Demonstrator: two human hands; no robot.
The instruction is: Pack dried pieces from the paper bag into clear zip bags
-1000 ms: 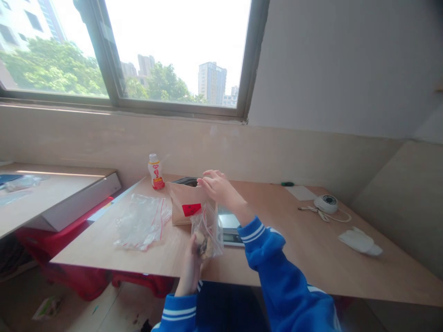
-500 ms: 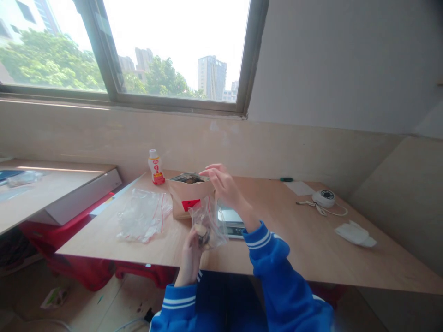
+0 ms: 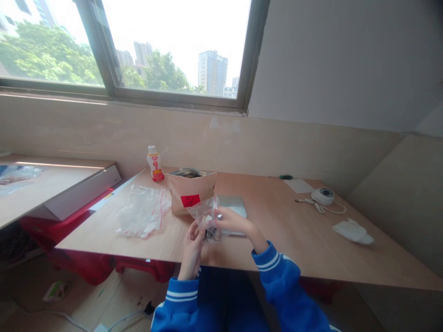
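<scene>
My left hand (image 3: 192,246) is closed on the lower left of a clear zip bag (image 3: 212,234), which has dark and pale pieces inside. At the red-striped edge of that bag, the fingers of my right hand (image 3: 232,220) are drawn together. A small pale spot shows by its fingertips; whether they pinch a piece or the plastic is unclear. Just behind the bag stands a brown paper pouch (image 3: 176,191) with a red label. Its top is open, and dark contents show within.
Flat clear zip bags (image 3: 138,214) lie left of the pouch. A white and red bottle (image 3: 155,165) stands behind them. A flat silver scale (image 3: 238,204) sits partly behind my right hand. Farther right are a white dome camera (image 3: 322,196) with cable and a crumpled white wrapper (image 3: 353,231).
My right hand has come down from the paper pouch's mouth to the edge of the clear bag. My left hand keeps hold of the bag, which has turned slightly.
</scene>
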